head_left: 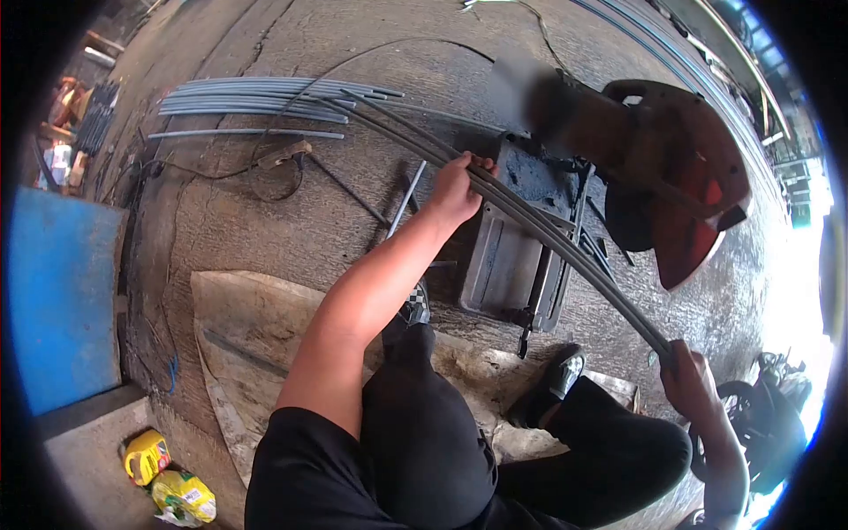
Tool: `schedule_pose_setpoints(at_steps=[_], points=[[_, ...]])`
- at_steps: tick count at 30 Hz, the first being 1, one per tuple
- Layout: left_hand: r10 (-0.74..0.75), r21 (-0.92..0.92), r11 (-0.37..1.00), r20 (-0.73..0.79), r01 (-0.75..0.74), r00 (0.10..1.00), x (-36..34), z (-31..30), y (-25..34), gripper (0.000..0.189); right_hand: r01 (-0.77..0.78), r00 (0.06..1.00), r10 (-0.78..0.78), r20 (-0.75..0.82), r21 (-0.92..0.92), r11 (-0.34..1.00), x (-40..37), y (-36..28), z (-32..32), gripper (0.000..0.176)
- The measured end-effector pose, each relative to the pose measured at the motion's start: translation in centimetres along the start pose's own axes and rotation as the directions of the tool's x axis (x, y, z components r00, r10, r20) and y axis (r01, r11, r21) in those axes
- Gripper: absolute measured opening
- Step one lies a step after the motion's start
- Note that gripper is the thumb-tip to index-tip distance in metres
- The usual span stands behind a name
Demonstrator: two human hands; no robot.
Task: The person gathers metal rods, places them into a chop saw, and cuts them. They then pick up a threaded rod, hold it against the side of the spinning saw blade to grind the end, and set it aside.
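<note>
The chop saw (685, 177) crowds the rods (548, 231); floor (265, 230) open.

Around me lies a cracked, stained concrete floor (230, 230). A blue panel (62, 300) stands at my left; harsh daylight (808, 256) pours in from my right.

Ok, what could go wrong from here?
1. The left hand grips the rods right beside the chop saw; a slip could carry it toward the red guard.
2. The rods bow between it and the right hand, so they might spring or twist.
3. The loose cable on the floor could snag.
</note>
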State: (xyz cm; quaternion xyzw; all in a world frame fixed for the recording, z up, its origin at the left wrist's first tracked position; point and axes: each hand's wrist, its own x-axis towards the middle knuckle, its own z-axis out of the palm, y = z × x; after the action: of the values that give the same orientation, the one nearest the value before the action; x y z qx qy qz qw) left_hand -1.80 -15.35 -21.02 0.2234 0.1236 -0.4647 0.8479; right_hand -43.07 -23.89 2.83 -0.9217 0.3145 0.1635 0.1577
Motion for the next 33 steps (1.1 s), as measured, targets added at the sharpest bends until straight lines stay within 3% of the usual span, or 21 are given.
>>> schedule_pose_setpoints(at_steps=[2, 6, 8, 11, 14, 16, 17, 18, 20, 22, 24, 28, 29, 30, 32, 33], points=[[-0.042, -0.016, 0.999, 0.008, 0.042, 0.999, 0.3, -0.1, 0.0, 0.017, -0.06, 0.998, 0.06, 0.002, -0.033, 0.998, 0.1, -0.1, 0.5, 0.019], [0.039, 0.02, 0.999, -0.084, -0.037, 0.996, -0.8, 0.0, -0.8, 0.015, 0.039, 0.999, -0.039, -0.014, 0.005, 0.999, -0.6, 0.5, 1.6, 0.021], [0.064, 0.055, 0.997, -0.084, -0.059, 0.994, -1.6, 0.0, -1.9, 0.015, -0.059, 0.998, 0.059, 0.005, -0.101, 0.993, -1.0, 1.3, 2.2, 0.019], [0.0, -0.067, 0.998, -0.117, -0.008, 0.993, -2.5, 0.3, -3.6, 0.014, 0.006, 1.0, -0.009, -0.026, -0.141, 0.99, -1.0, 5.4, 4.3, 0.023], [-0.023, -0.034, 0.999, -0.152, 0.019, 0.988, -4.0, -0.4, -4.8, 0.016, 0.016, 1.0, -0.017, -0.008, -0.179, 0.984, -0.5, 9.7, 6.7, 0.026], [-0.001, -0.015, 1.0, -0.119, -0.001, 0.993, -5.3, -0.6, -4.9, 0.017, -0.036, 0.997, 0.047, 0.059, -0.176, 0.984, 0.6, 12.1, 8.7, 0.026], [0.017, 0.006, 1.0, -0.087, -0.016, 0.996, -5.8, -0.7, -4.7, 0.018, 0.072, 0.997, -0.072, 0.002, -0.131, 0.989, 0.9, 13.2, 10.0, 0.027], [0.032, 0.028, 0.999, -0.057, -0.03, 0.998, -6.2, -0.8, -4.5, 0.019, 0.021, 0.999, -0.016, 0.043, -0.115, 0.993, 1.0, 14.2, 11.2, 0.029], [0.042, -0.001, 0.999, -0.044, -0.042, 0.998, -7.8, -1.4, -2.7, 0.022, 0.056, 0.995, -0.048, 0.088, -0.096, 0.994, 1.6, 13.3, 12.0, 0.031], [0.042, -0.088, 0.995, -0.063, -0.047, 0.997, -10.6, -2.2, -0.3, 0.025, 0.105, 0.988, -0.093, 0.121, -0.102, 0.989, 2.8, 11.8, 12.8, 0.033], [0.129, -0.11, 0.978, -0.342, -0.176, 0.931, -13.0, -2.3, 3.0, 0.035, 0.177, 0.978, -0.177, 0.11, 0.016, 0.984, 4.9, 8.5, 13.2, 0.033], [0.317, -0.041, 0.911, -0.566, -0.41, 0.761, -14.0, -9.9, 11.3, 0.04, 0.308, 0.922, -0.302, 0.241, 0.01, 0.951, 9.6, -2.4, 13.0, 0.033], [0.349, -0.035, 0.898, -0.551, -0.438, 0.758, -13.4, -14.8, 14.2, 0.041, 0.321, 0.916, -0.323, 0.238, 0.048, 0.946, 10.8, -5.8, 13.1, 0.032], [0.373, -0.033, 0.888, -0.534, -0.459, 0.759, -13.1, -18.8, 17.1, 0.042, 0.247, 0.918, -0.246, 0.312, 0.038, 0.968, 12.3, -8.9, 13.7, 0.031], [0.465, 0.115, 0.856, -0.596, -0.504, 0.654, -14.1, -21.0, 21.9, 0.042, 0.354, 0.874, -0.349, 0.339, 0.049, 0.934, 15.2, -14.7, 14.3, 0.028], [0.463, 0.098, 0.854, -0.589, -0.51, 0.663, -14.6, -22.9, 24.6, 0.043, 0.416, 0.849, -0.414, 0.328, 0.066, 0.907, 16.8, -17.2, 15.2, 0.027]])
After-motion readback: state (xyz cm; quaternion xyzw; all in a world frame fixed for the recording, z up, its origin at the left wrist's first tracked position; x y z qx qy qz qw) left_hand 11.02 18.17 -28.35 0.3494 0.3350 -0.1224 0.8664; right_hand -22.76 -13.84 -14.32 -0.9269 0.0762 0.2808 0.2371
